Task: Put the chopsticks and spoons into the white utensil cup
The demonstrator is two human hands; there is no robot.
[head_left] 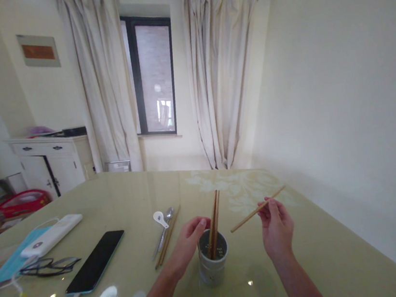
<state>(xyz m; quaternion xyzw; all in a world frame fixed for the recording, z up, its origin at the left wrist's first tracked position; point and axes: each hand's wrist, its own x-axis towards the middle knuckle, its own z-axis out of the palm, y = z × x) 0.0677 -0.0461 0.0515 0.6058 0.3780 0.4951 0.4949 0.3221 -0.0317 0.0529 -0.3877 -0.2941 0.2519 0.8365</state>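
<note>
A grey cylindrical holder stands on the glossy table, with wooden chopsticks leaning upright inside it. My left hand rests against the holder's left rim, its fingers curled beside the standing chopsticks. My right hand hovers to the right of the holder and pinches a single wooden chopstick, held slanted with its far end raised toward the right. To the left of the holder lie a white spoon, a metal spoon and more chopsticks flat on the table.
A black phone on a white cable lies left of the utensils, beside glasses, a white power bank and a blue mask. A bare wall runs along the table's right side; curtains and a window stand behind.
</note>
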